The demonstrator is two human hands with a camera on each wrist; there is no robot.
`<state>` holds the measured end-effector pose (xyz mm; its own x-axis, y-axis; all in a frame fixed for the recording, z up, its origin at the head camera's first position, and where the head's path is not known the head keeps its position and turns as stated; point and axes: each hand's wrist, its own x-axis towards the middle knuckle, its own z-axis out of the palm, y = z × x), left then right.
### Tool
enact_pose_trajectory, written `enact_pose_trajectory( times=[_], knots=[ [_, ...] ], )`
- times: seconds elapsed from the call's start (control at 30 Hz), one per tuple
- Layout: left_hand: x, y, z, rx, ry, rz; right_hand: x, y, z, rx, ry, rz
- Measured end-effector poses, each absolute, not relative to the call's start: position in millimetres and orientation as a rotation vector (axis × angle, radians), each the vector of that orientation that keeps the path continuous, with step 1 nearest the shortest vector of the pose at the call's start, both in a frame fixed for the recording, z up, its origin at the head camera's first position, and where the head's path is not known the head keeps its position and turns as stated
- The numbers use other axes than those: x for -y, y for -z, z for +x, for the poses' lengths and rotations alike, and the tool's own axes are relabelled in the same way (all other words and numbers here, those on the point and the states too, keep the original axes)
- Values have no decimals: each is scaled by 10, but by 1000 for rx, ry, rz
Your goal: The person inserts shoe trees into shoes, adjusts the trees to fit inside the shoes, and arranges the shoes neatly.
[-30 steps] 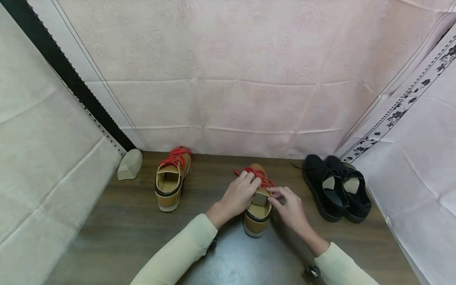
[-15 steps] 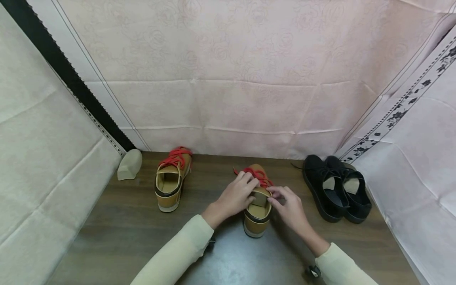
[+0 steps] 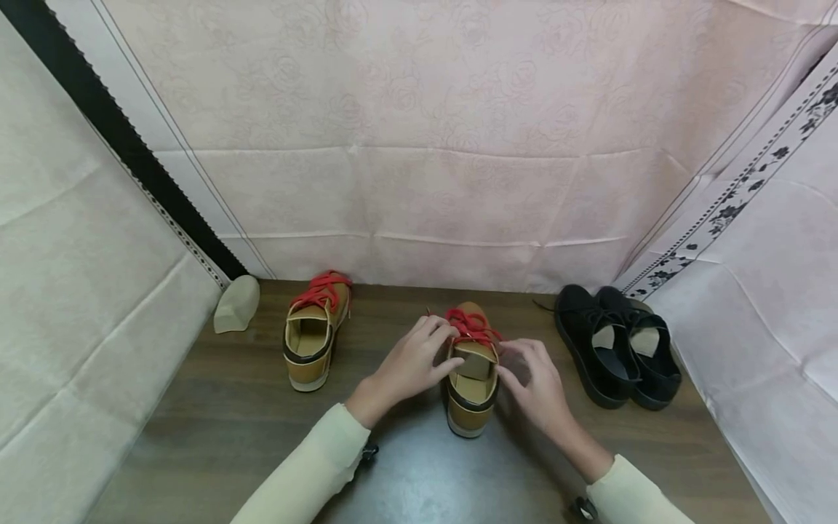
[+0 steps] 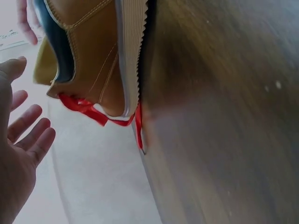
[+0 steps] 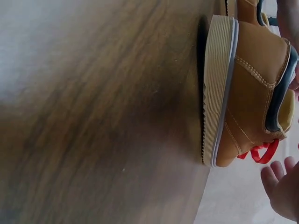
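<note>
Tan shoe (image 3: 473, 367), red laces (image 3: 471, 324): mid-desk (image 3: 209, 429), upright, toe toward back curtain. Left hand (image 3: 412, 358): beside shoe's left flank, fingers relaxed, fingertips near laces, grip released. Right hand (image 3: 535, 382): beside shoe's right flank, fingers loose, grip released. Second tan shoe (image 3: 312, 336): well left. Black pair (image 3: 615, 353): right. Beige insert (image 3: 237, 304): far left.

Second tan shoe with red laces (image 3: 313, 331) at left on dark wooden table (image 3: 216, 429). Beige shoe insert (image 3: 236, 303) near left corner. Pair of black shoes (image 3: 615, 343) at right. Pink cloth backdrop (image 3: 419, 138) behind.
</note>
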<state>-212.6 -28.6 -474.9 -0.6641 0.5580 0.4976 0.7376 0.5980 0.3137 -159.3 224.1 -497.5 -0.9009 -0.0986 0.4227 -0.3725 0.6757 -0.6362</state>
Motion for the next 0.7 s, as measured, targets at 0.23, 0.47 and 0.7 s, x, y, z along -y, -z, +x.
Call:
enact_pose_trajectory(
  times=[0.23, 0.47, 0.7],
  knots=[
    [443, 4679, -2076, 2503, 777, -998, -2207, 4940, -1470, 2477, -946, 554],
    [609, 4665, -2015, 2496, 766, -959, -2141, 4927, -1378, 2468, -909, 724],
    [764, 4649, -1966, 2538, 775, -905, -2084, 4925, -1357, 2510, -806, 858]
  ],
)
